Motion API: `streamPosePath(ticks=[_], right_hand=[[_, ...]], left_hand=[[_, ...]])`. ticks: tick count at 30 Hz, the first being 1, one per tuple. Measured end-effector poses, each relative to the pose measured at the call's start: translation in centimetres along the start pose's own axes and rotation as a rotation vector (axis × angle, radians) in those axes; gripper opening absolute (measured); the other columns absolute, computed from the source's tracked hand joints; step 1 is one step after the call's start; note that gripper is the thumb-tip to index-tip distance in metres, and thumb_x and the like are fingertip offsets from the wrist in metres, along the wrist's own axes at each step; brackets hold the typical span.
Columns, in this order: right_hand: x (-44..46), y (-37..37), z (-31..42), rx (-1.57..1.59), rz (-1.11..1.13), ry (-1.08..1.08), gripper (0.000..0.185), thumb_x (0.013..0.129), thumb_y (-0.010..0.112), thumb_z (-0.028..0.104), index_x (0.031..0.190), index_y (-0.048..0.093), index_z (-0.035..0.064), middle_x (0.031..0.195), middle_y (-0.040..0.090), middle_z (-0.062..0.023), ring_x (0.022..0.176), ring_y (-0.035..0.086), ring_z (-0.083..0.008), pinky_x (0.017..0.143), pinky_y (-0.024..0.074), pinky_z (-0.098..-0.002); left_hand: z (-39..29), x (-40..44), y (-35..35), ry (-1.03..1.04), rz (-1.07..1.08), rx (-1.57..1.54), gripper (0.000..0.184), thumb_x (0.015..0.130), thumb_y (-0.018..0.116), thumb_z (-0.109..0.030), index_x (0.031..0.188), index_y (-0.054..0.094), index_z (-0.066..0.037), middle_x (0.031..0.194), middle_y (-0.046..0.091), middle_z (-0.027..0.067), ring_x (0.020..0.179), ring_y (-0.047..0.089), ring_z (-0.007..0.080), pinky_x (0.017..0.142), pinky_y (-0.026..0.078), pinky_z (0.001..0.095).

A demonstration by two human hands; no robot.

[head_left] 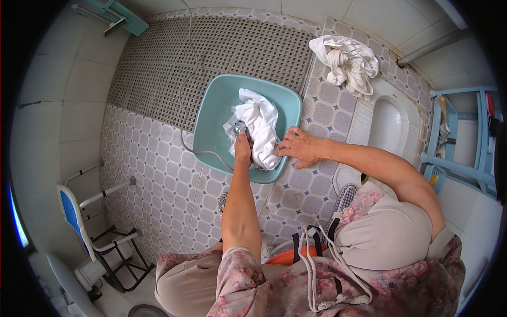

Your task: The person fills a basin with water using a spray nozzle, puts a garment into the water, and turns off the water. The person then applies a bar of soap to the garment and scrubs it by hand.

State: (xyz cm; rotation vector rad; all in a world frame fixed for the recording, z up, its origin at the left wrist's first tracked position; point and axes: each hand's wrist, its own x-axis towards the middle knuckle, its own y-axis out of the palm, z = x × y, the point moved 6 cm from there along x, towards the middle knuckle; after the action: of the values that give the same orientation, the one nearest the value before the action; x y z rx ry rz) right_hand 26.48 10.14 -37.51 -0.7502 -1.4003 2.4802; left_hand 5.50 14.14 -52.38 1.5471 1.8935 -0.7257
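Observation:
A teal plastic basin (211, 127) stands on the tiled floor in front of me, with a wet white cloth (259, 124) bunched inside it. My left hand (243, 149) reaches into the basin, its fingers wrapped round a silver shower head (240, 128) beside the cloth. A grey hose (182, 100) runs down over the basin's rim toward that hand. My right hand (302, 148) is at the basin's right rim, fingers spread, with the fingertips close to the cloth's lower right edge. Whether they touch the cloth I cannot tell.
More white laundry (348, 63) lies heaped on the tiles by a squat toilet (388, 121). A perforated mat (153, 74) covers the floor behind the basin. A folding shower chair (79, 216) is at the left wall, and a light blue shelf (462, 132) at the right.

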Motion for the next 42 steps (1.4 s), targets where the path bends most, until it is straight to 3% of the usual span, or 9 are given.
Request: streamPosePath(ticks=[9, 21, 25, 34, 37, 42], right_hand=[[-0.3, -0.3, 0.0, 0.020, -0.057, -0.026, 0.063, 0.077, 0.073, 0.040, 0.133, 0.053, 0.0170, 0.131, 0.052, -0.0049, 0.123, 0.043, -0.0247, 0.113, 0.0194, -0.0444], [-0.6, 0.0, -0.1, -0.027, -0.088, -0.036, 0.062, 0.079, 0.071, 0.040, 0.134, 0.053, 0.0183, 0.129, 0.053, -0.0041, 0.124, 0.044, -0.0241, 0.113, 0.0203, -0.0455], [-0.4, 0.3, -0.2, 0.007, -0.070, -0.044, 0.068, 0.075, 0.074, 0.040, 0.136, 0.053, 0.0180, 0.129, 0.054, -0.0063, 0.128, 0.043, -0.0282, 0.115, 0.0178, -0.0493], [-0.3, 0.5, -0.2, -0.043, -0.022, -0.021, 0.067, 0.078, 0.071, 0.043, 0.137, 0.050, 0.0195, 0.133, 0.051, -0.0050, 0.127, 0.043, -0.0264, 0.115, 0.0178, -0.0494], [-0.1, 0.8, -0.3, -0.012, -0.069, -0.028, 0.071, 0.073, 0.074, 0.042, 0.137, 0.051, 0.0195, 0.128, 0.053, -0.0069, 0.127, 0.042, -0.0308, 0.115, 0.0164, -0.0491], [0.0, 0.9, -0.4, -0.012, -0.056, -0.016, 0.070, 0.074, 0.073, 0.042, 0.136, 0.052, 0.0197, 0.127, 0.053, -0.0067, 0.126, 0.043, -0.0301, 0.115, 0.0168, -0.0489]], left_hand=[[0.6, 0.7, -0.2, -0.013, -0.015, -0.007, 0.039, 0.099, 0.044, -0.043, 0.089, 0.057, -0.008, 0.075, 0.054, 0.0012, 0.064, 0.048, 0.0126, 0.059, 0.043, 0.0274], [1.6, 2.0, -0.7, -0.025, 0.004, 0.006, 0.043, 0.099, 0.042, -0.046, 0.098, 0.056, -0.006, 0.087, 0.059, 0.0056, 0.078, 0.057, 0.0171, 0.073, 0.050, 0.0335], [1.3, 1.4, -0.5, -0.026, 0.024, -0.025, 0.043, 0.098, 0.044, -0.047, 0.098, 0.057, -0.006, 0.087, 0.058, 0.0044, 0.078, 0.056, 0.0167, 0.073, 0.050, 0.0334], [1.1, 1.3, -0.4, 0.011, 0.027, -0.039, 0.041, 0.099, 0.045, -0.047, 0.093, 0.057, -0.008, 0.081, 0.054, 0.0012, 0.073, 0.052, 0.0141, 0.068, 0.046, 0.0309], [0.7, 0.9, -0.3, 0.008, 0.035, -0.036, 0.040, 0.099, 0.045, -0.047, 0.092, 0.057, -0.009, 0.080, 0.053, 0.0007, 0.071, 0.051, 0.0137, 0.067, 0.045, 0.0302], [0.9, 1.2, -0.4, 0.001, 0.039, -0.050, 0.039, 0.099, 0.046, -0.047, 0.089, 0.057, -0.011, 0.077, 0.053, 0.0001, 0.069, 0.050, 0.0131, 0.065, 0.045, 0.0293]])
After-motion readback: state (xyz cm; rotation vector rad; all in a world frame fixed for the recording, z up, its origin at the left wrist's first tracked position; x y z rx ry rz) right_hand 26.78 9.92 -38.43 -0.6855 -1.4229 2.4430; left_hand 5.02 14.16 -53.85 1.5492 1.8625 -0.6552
